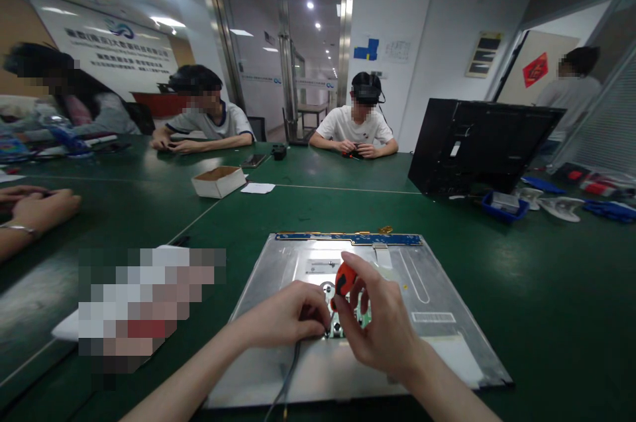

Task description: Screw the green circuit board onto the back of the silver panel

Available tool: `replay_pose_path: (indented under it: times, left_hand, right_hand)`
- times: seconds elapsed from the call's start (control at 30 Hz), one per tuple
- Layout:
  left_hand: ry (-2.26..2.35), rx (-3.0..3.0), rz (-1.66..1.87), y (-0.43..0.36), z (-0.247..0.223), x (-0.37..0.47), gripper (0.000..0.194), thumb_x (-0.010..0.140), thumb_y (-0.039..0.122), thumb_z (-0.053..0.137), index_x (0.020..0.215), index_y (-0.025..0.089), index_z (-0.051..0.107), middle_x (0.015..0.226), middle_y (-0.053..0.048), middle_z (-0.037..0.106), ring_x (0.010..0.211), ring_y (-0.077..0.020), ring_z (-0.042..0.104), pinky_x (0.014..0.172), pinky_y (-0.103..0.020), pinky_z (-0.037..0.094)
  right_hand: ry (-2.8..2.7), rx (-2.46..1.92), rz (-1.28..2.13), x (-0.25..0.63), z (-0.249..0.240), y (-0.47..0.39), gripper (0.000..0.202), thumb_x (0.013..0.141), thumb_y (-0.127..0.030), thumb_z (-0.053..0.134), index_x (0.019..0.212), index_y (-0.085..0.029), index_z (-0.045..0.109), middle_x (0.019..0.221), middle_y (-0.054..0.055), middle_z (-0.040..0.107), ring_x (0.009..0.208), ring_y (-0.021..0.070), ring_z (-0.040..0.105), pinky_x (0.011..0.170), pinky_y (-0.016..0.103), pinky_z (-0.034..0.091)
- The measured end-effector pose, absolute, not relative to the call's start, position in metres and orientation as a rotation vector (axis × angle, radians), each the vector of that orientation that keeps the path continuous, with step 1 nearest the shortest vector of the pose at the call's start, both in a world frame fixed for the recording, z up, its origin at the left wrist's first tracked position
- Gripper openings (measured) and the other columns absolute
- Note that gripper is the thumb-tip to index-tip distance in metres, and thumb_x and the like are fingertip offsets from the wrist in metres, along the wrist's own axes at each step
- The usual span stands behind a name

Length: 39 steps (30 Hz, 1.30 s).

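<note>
A flat silver display panel [271, 273] lies in front of me, with a blue circuit strip [328, 238] along its far edge. My right hand [385, 319] grips the orange-and-black handle of a screwdriver [344, 278], which stands nearly upright over a small green circuit board [366, 317] in the panel's middle. Close beside the tool's lower end, my left hand [291, 313] has its fingers curled together at the board. What they pinch is hidden. Dark thin cables [292, 372] run from below the left fingers toward me over the panel's near edge.
An open white box [218, 183] and white paper [258, 188] lie beyond the panel on the green table [318, 210]. A black monitor-like casing [481, 144] and a blue tray [505, 205] stand right. Another person's hand [47, 213] is at left; several people sit around.
</note>
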<state>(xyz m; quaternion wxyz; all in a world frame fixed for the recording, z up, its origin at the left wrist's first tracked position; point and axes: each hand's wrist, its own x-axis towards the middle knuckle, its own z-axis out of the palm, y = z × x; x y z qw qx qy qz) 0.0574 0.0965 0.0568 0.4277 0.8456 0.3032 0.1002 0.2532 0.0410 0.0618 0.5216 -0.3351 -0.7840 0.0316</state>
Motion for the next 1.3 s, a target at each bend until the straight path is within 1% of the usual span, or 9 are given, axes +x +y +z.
replay_pose_path:
  times: [0.13,0.23,0.43,0.53,0.73,0.9,0.97,1.17,1.3]
  left_hand:
    - [0.759,2.11,0.227,0.0979,0.058,0.0557,0.009,0.079,0.017,0.064,0.084,0.018,0.072,0.086,-0.001,0.064,0.076,-0.0158,0.058,0.065,-0.025,0.045]
    - [0.76,2.1,0.219,0.0989,0.0578,0.055,0.007,0.08,0.019,0.065,0.082,0.018,0.072,0.089,-0.002,0.064,0.08,-0.0168,0.059,0.067,-0.026,0.045]
    - [0.735,2.112,0.248,0.0964,0.0579,0.0577,0.011,0.078,0.014,0.063,0.084,0.017,0.072,0.085,-0.002,0.064,0.073,-0.0151,0.055,0.065,-0.026,0.044]
    - [0.736,2.112,0.254,0.0959,0.0567,0.0579,0.012,0.078,0.014,0.063,0.084,0.017,0.072,0.086,-0.002,0.065,0.072,-0.0148,0.055,0.063,-0.025,0.044]
    - [0.735,2.131,0.273,0.096,0.0554,0.0568,0.014,0.078,0.013,0.062,0.085,0.016,0.073,0.085,-0.002,0.065,0.073,-0.0154,0.057,0.063,-0.025,0.043]
    - [0.708,2.121,0.286,0.0962,0.0553,0.057,0.014,0.077,0.013,0.063,0.084,0.017,0.074,0.086,-0.002,0.065,0.074,-0.0157,0.057,0.064,-0.025,0.044]
    - [0.708,2.115,0.278,0.0961,0.0554,0.057,0.015,0.077,0.012,0.063,0.086,0.017,0.074,0.088,-0.002,0.066,0.074,-0.0155,0.057,0.064,-0.025,0.044]
    - [0.732,2.122,0.275,0.0959,0.0558,0.0566,0.014,0.077,0.014,0.063,0.087,0.018,0.073,0.086,-0.002,0.066,0.075,-0.0159,0.058,0.064,-0.025,0.044]
    - [0.76,2.114,0.27,0.0962,0.0564,0.0572,0.011,0.077,0.015,0.064,0.082,0.017,0.072,0.083,-0.001,0.064,0.074,-0.0158,0.057,0.063,-0.025,0.043]
  right_hand:
    - [-1.831,-0.844,0.015,0.2517,0.0606,0.0422,0.041,0.096,-0.025,0.053,0.135,-0.023,0.039,0.085,0.0,0.065,0.051,0.0111,0.053,0.045,0.024,0.044]
    - [-1.829,-0.844,0.019,0.252,0.0612,0.0413,0.041,0.096,-0.028,0.056,0.134,-0.023,0.04,0.085,0.0,0.065,0.05,0.0109,0.052,0.046,0.024,0.044]
    - [-1.859,-0.824,0.102,0.2522,0.0616,0.0383,0.052,0.091,-0.018,0.05,0.141,-0.021,0.034,0.096,0.005,0.068,0.057,0.0135,0.059,0.048,0.026,0.047]
    - [-1.826,-0.855,0.09,0.2511,0.0593,0.0402,0.051,0.091,-0.019,0.051,0.139,-0.022,0.035,0.089,0.003,0.066,0.053,0.0125,0.056,0.046,0.025,0.045]
    - [-1.797,-0.849,-0.015,0.251,0.0598,0.0435,0.037,0.094,-0.025,0.056,0.128,-0.025,0.042,0.08,-0.002,0.061,0.047,0.0108,0.05,0.043,0.023,0.04]
    - [-1.846,-0.824,0.034,0.2526,0.0631,0.0399,0.047,0.092,-0.021,0.051,0.137,-0.023,0.037,0.094,0.004,0.068,0.054,0.0128,0.057,0.047,0.026,0.047]
    - [-1.854,-0.819,0.039,0.2527,0.0624,0.0393,0.05,0.092,-0.019,0.049,0.14,-0.021,0.034,0.096,0.006,0.068,0.053,0.0129,0.058,0.047,0.027,0.048]
    - [-1.815,-0.852,-0.004,0.2509,0.058,0.0419,0.044,0.094,-0.023,0.053,0.135,-0.024,0.038,0.082,-0.001,0.064,0.048,0.0119,0.053,0.044,0.025,0.044]
    - [-1.822,-0.851,-0.028,0.2514,0.0599,0.0409,0.04,0.096,-0.027,0.055,0.133,-0.024,0.04,0.084,0.001,0.065,0.049,0.0122,0.054,0.045,0.026,0.045]
